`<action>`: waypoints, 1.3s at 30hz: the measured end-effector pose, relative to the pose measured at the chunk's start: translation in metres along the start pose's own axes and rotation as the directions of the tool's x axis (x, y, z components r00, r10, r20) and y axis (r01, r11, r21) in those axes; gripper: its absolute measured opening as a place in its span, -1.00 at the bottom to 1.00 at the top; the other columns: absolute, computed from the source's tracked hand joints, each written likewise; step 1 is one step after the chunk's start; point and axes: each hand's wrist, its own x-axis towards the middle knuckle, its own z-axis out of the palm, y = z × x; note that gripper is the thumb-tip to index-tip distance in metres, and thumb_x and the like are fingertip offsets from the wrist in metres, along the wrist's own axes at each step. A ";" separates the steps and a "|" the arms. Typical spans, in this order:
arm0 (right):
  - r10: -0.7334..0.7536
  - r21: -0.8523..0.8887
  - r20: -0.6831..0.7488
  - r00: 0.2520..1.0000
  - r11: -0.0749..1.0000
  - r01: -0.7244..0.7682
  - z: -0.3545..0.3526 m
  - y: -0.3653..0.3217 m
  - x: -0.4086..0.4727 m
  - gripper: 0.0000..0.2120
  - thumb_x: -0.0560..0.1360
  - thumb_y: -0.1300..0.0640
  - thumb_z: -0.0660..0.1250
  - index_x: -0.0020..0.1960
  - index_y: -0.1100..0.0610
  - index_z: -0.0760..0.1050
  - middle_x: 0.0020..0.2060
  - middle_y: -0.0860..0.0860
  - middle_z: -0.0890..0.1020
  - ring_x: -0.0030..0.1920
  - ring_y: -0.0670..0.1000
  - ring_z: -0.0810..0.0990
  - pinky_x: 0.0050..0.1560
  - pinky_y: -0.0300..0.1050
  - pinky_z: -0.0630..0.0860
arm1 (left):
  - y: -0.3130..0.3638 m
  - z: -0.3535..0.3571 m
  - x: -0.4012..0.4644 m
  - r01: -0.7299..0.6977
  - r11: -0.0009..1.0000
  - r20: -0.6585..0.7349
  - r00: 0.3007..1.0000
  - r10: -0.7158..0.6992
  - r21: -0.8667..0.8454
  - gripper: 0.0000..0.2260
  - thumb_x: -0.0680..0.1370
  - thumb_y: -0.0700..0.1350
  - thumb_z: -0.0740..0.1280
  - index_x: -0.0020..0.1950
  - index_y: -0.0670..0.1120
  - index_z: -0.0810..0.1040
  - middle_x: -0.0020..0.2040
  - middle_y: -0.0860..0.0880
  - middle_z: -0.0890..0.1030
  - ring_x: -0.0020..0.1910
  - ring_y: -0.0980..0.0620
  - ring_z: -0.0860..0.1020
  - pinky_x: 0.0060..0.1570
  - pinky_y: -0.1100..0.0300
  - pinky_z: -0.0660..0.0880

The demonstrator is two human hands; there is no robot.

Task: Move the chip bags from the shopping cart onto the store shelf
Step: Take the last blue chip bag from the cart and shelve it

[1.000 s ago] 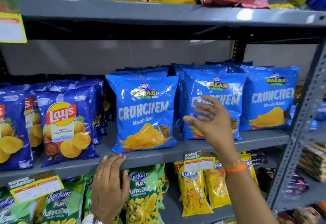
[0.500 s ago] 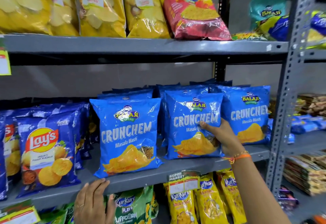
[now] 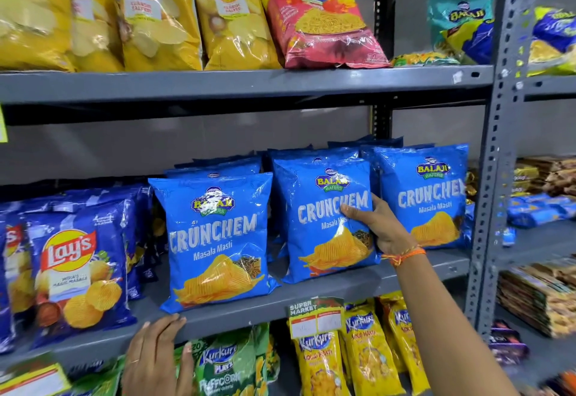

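Three blue Balaji Crunchem chip bags stand upright in a row on the grey middle shelf [image 3: 311, 297], with more of them behind. My right hand [image 3: 381, 229] grips the right edge of the middle Crunchem bag [image 3: 318, 240], thumb on its front. The left Crunchem bag [image 3: 215, 240] stands nearest the shelf's front edge, and the right Crunchem bag [image 3: 427, 196] is partly behind my wrist. My left hand [image 3: 156, 355] lies flat against the shelf's front lip below the left bag, holding nothing. The shopping cart is out of view.
Blue Lay's bags [image 3: 74, 264] fill the shelf's left part. Yellow Lay's bags [image 3: 162, 15] and a red Gopal bag [image 3: 321, 21] sit on the shelf above. Kurkure packs [image 3: 367, 349] hang below. A grey upright post [image 3: 492, 177] bounds the right side, with other stocked shelves beyond it.
My right hand went from hovering open in front of the bags to gripping the middle Crunchem bag. The camera tilted upward. My left hand stayed on the shelf lip.
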 end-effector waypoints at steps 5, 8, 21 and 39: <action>-0.024 -0.073 -0.088 0.996 0.997 0.018 0.000 -0.004 -0.008 -0.23 0.18 0.05 0.62 0.31 0.17 0.43 0.18 0.15 0.66 0.08 0.09 0.71 -0.03 -0.09 0.67 | -0.001 -0.003 0.000 -0.009 1.000 0.015 1.000 0.009 -0.012 -0.63 0.53 -0.02 0.23 0.14 -0.24 0.65 0.10 -0.19 0.66 0.06 -0.25 0.58 0.53 0.12 0.20; -0.075 -0.273 -0.242 0.967 0.962 0.006 0.005 -0.012 -0.033 -0.12 0.24 -0.06 0.62 0.43 0.08 0.28 0.21 0.03 0.53 0.18 0.05 0.55 0.11 0.00 0.55 | -0.003 -0.004 0.000 -0.034 0.999 0.047 0.998 0.035 -0.024 -0.64 0.53 -0.03 0.23 0.16 -0.22 0.64 0.12 -0.18 0.66 0.05 -0.27 0.61 0.53 0.10 0.21; -0.094 -0.358 0.159 0.983 0.922 0.146 0.188 0.016 -0.097 0.21 0.14 -0.03 0.69 0.54 0.07 -0.03 0.33 -0.04 0.43 0.33 -0.02 0.45 0.30 -0.13 0.43 | -0.024 -0.031 -0.003 -0.084 0.994 0.238 0.966 0.100 -0.076 -0.55 0.67 0.06 0.05 0.44 -0.12 0.47 0.36 -0.09 0.53 0.36 -0.13 0.46 0.61 0.05 0.10; -0.233 -0.285 0.255 0.939 0.909 0.303 0.196 0.044 -0.069 0.24 0.02 -0.11 0.73 0.50 -0.07 0.07 0.34 -0.15 0.51 0.37 -0.11 0.49 0.38 0.16 0.46 | -0.023 -0.030 -0.003 -0.109 0.990 0.160 0.980 0.122 -0.088 -0.59 0.56 -0.08 0.25 0.40 -0.12 0.47 0.33 -0.09 0.54 0.37 -0.09 0.42 0.59 0.04 0.14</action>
